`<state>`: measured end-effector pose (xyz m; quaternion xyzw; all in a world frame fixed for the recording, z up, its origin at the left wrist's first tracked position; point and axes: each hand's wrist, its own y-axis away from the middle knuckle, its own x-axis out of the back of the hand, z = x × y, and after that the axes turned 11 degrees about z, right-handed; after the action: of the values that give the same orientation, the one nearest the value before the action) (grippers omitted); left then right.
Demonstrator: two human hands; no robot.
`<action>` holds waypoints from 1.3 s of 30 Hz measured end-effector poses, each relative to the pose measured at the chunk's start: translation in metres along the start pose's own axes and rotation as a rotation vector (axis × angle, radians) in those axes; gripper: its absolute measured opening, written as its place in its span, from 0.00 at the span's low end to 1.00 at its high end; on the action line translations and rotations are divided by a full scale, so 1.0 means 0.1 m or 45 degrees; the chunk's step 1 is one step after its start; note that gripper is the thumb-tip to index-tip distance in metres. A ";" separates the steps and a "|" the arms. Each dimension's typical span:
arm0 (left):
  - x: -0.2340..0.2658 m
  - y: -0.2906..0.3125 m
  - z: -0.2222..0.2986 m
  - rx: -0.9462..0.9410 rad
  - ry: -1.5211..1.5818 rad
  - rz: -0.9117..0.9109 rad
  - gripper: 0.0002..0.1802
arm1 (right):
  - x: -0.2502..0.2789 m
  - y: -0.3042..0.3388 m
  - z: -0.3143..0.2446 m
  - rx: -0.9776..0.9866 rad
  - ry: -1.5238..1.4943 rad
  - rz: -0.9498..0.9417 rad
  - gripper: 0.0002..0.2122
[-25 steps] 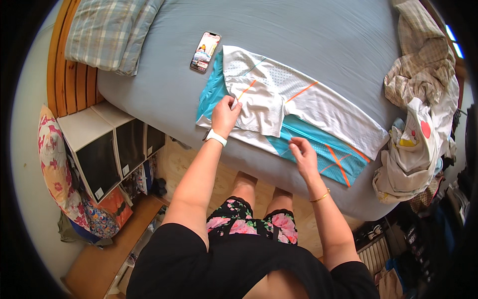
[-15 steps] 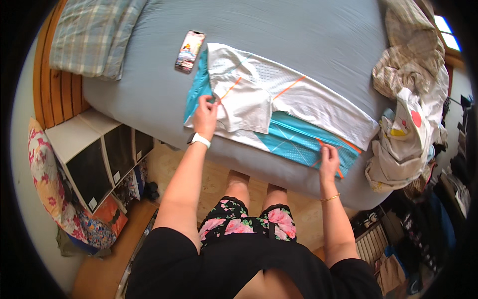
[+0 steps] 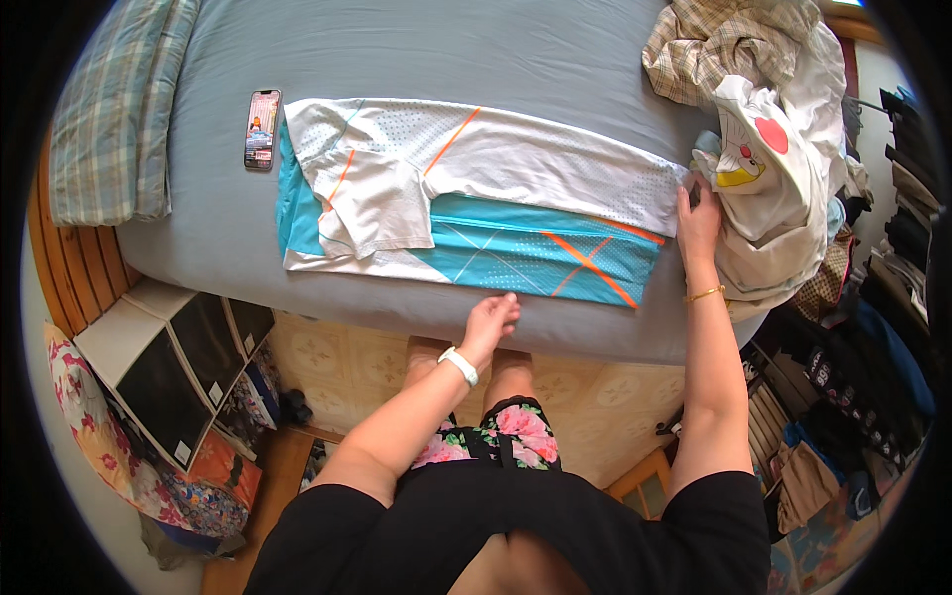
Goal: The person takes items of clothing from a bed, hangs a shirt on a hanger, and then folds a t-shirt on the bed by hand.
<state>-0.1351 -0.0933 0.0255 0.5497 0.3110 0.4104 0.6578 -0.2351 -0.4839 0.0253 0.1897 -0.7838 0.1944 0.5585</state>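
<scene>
A sports shirt [image 3: 535, 169] in white, turquoise and orange lies spread on the bed, folded lengthwise, with a short white sleeve turned over its front. My right hand [image 3: 700, 223] is at the far right corner of the shirt, its thumb and fingers closing on the white hem. By the bed's near edge, my left hand [image 3: 490, 325] hovers just in front of the shirt. Its fingers are loosely curled and partly apart, with nothing in them.
A phone [image 3: 262, 130] with a lit screen lies left of the shirt. Plaid pillows [image 3: 114, 139] are at the far left. Rumpled white clothes [image 3: 783, 218] and checked cloth [image 3: 729, 45] pile up on the right. A white cube shelf [image 3: 124, 337] stands beside the bed.
My left hand has let go of the shirt's left part and moved right, toward the bed's near edge. My right hand has gone from the turquoise part to the far right corner.
</scene>
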 end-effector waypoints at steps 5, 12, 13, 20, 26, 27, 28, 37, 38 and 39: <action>-0.15 -0.23 -0.04 0.011 0.224 0.050 0.18 | -0.17 -0.09 0.19 -0.080 -0.031 -0.179 0.21; -0.10 -0.25 -0.15 -0.070 0.127 0.048 0.17 | -0.38 -0.21 0.49 -0.141 -0.112 -0.096 0.12; -0.08 -0.23 -0.12 -0.051 0.131 0.022 0.17 | -0.39 -0.22 0.48 -0.153 -0.093 -0.111 0.13; 0.03 -0.18 -0.06 0.044 0.216 -0.125 0.24 | -0.25 -0.22 0.28 -0.102 -0.105 -0.083 0.23; -0.44 -0.07 -0.18 0.088 0.435 -0.358 0.26 | -0.36 -0.37 0.27 0.154 -0.361 -0.183 0.21; -0.57 -0.15 -0.27 0.127 0.459 -0.402 0.27 | -0.36 -0.43 0.28 0.179 -0.410 -0.244 0.20; -0.73 -0.18 -0.31 0.166 0.480 -0.452 0.28 | -0.36 -0.50 0.37 0.193 -0.339 -0.384 0.17; -1.85 -0.13 -0.50 0.213 0.660 -0.512 0.27 | 0.43 -0.70 -0.17 0.152 -0.167 -0.831 0.10; -1.81 -0.01 -0.51 0.244 0.649 -0.527 0.26 | 0.55 -0.66 -0.24 0.150 -0.131 -0.836 0.10; -1.70 0.17 -0.48 0.268 0.631 -0.537 0.26 | 0.63 -0.64 -0.15 0.189 -0.120 -0.846 0.11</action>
<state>-0.2595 -0.2197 0.0254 0.4217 0.6088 0.3520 0.5724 -0.2089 -0.5360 0.0952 0.4836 -0.6878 0.0495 0.5391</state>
